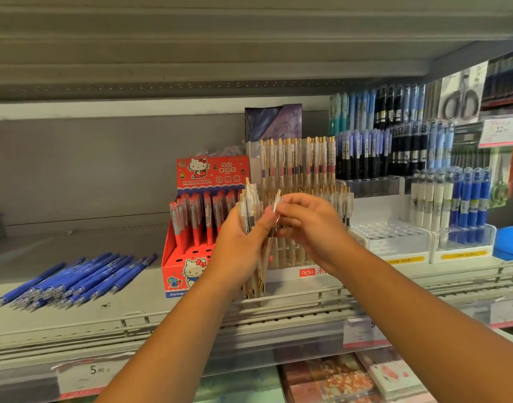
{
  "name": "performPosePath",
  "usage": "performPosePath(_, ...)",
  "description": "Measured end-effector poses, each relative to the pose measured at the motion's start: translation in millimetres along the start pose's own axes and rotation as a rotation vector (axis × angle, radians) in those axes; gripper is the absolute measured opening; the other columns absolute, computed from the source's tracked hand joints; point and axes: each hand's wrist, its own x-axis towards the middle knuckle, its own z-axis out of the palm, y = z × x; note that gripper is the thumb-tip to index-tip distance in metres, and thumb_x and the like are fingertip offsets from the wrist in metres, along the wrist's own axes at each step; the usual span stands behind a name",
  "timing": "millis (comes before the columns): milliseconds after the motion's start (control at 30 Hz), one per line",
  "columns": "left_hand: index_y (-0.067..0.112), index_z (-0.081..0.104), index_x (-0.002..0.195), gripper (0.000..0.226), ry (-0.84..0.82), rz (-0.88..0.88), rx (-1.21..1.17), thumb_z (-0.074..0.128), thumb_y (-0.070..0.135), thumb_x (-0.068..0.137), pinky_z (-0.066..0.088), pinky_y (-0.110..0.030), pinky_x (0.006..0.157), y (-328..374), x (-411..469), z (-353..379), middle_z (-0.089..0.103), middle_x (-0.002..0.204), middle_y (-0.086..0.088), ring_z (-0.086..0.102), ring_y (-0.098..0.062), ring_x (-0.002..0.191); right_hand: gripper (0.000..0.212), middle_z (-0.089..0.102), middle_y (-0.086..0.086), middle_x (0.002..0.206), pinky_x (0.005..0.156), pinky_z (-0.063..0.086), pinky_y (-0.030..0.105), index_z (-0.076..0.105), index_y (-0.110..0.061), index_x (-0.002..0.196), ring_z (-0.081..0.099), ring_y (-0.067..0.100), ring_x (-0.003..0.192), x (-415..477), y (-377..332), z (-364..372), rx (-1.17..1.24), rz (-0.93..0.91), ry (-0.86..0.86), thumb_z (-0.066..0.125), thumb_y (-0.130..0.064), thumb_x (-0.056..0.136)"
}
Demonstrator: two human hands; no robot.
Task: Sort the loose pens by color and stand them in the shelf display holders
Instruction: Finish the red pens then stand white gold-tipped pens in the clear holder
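Bundle of clear gold-clip pens [251,199]: gripped upright in left hand [239,245]. Single pen [276,202]: pinched by right hand [310,225], just beside bundle, 3 o'clock.

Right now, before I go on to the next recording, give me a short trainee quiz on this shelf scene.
1. True or false: the blue pens on the left lie flat on the shelf.
2. What does the left grip hold? A) a bundle of clear pens B) scissors C) one red pen
3. Fill in: the right grip pinches a single ___ at the bundle's top.

Key: 1 true; 2 A; 3 pen.
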Motion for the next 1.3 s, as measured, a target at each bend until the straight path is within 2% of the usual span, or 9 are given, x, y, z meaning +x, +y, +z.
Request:
performPosePath(100, 0.027, 0.062, 0.110, 0.015, 0.112, 0.012, 0.034, 0.060, 0.033, 0.096, 0.051, -0.013, 0.060, -0.8, 1.4, -1.1, 0.073, 0.089, 0.015, 0.069, -0.001, 0.080, 0.008, 0.076, 0.009, 0.089, 0.056, 0.057, 0.024, 0.063, -0.006, 0.099, 0.073, 0.022, 0.078, -1.4, 0.3, -1.7, 0.038, -0.077, 0.015, 0.060, -0.003, 0.093)
performPosePath(233, 0.022, 0.055, 0.100, 0.008, 0.228, -0.037, -0.126, 0.051, 0.015, 0.101, 0.054, -0.024, 0.050, 0.9, 2.4, -1.5, 0.062, 0.062, 0.009, 0.056, -0.009, 0.051, 0.016, 0.075, 0.009, 0.093, 0.062, 0.060, 0.032, 0.062, -0.010, 0.108, 0.073, 0.025, 0.082, 1.4, -0.9, -6.0, 0.034, -0.150, 0.121, 0.056, -0.002, 0.095)
performPosePath(400, 0.025, 0.054, 0.100, 0.010, 0.240, -0.046, -0.097, 0.050, 0.016, 0.101, 0.053, -0.026, 0.049, 2.5, 2.5, -2.2, 0.061, 0.063, 0.010, 0.054, -0.008, 0.051, 0.022, 0.074, 0.001, 0.092, 0.068, 0.061, 0.037, 0.062, -0.019, 0.106, 0.073, 0.020, 0.084, 6.3, -4.7, -13.1, -0.026, -0.281, 0.333, 0.053, -0.001, 0.097)
performPosePath(533, 0.023, 0.055, 0.099, 0.012, 0.219, -0.067, -0.094, 0.049, 0.012, 0.100, 0.053, -0.027, 0.049, 2.7, 2.6, -0.1, 0.063, 0.070, 0.003, 0.054, -0.010, 0.052, 0.028, 0.071, 0.001, 0.097, 0.072, 0.062, 0.041, 0.060, -0.029, 0.103, 0.071, 0.014, 0.090, 9.4, -6.8, -15.8, -0.122, -0.366, 0.382, 0.053, -0.002, 0.098)
performPosePath(767, 0.023, 0.054, 0.099, 0.013, 0.204, -0.062, -0.095, 0.048, 0.012, 0.100, 0.053, -0.026, 0.048, 3.2, 2.4, 1.0, 0.064, 0.067, 0.007, 0.055, -0.009, 0.051, 0.028, 0.067, 0.000, 0.097, 0.065, 0.058, 0.023, 0.060, -0.034, 0.100, 0.068, 0.012, 0.087, 15.1, 3.0, -15.0, -0.341, -0.376, 0.269, 0.058, -0.006, 0.096)
performPosePath(900, 0.022, 0.055, 0.100, 0.011, 0.218, -0.056, -0.073, 0.050, 0.013, 0.100, 0.052, -0.027, 0.048, 3.2, 2.0, 0.7, 0.062, 0.073, -0.002, 0.056, -0.010, 0.050, 0.022, 0.065, -0.005, 0.095, 0.070, 0.059, 0.027, 0.061, -0.028, 0.097, 0.066, 0.014, 0.091, 15.3, 12.0, -14.1, -0.536, -0.320, 0.171, 0.063, -0.007, 0.092)
performPosePath(967, 0.023, 0.056, 0.104, 0.011, 0.208, -0.064, -0.074, 0.050, 0.015, 0.100, 0.052, -0.027, 0.049, 3.3, 1.5, 0.6, 0.059, 0.073, -0.007, 0.057, -0.012, 0.051, 0.017, 0.065, -0.007, 0.092, 0.076, 0.056, 0.026, 0.063, -0.025, 0.097, 0.064, 0.008, 0.089, 15.1, 13.5, -14.2, -0.629, -0.327, 0.157, 0.065, -0.009, 0.092)
performPosePath(1033, 0.026, 0.056, 0.105, 0.013, 0.193, -0.072, -0.084, 0.050, 0.016, 0.100, 0.052, -0.028, 0.049, 3.8, 0.7, 1.0, 0.059, 0.070, -0.006, 0.058, -0.014, 0.051, 0.015, 0.062, -0.015, 0.089, 0.073, 0.048, 0.015, 0.061, -0.028, 0.098, 0.060, -0.003, 0.084, 13.8, 12.5, -14.9, -0.708, -0.336, 0.162, 0.064, -0.014, 0.093)
performPosePath(1300, 0.017, 0.056, 0.106, 0.007, 0.083, -0.049, -0.134, 0.053, 0.014, 0.100, 0.051, -0.027, 0.050, 6.6, -3.2, 2.1, 0.062, 0.071, -0.003, 0.057, -0.015, 0.054, 0.029, 0.056, -0.010, 0.096, 0.067, 0.040, 0.011, 0.058, -0.024, 0.123, 0.054, 0.000, 0.082, 5.3, 15.2, -13.9, -0.878, -0.340, 0.159, 0.058, -0.017, 0.096)
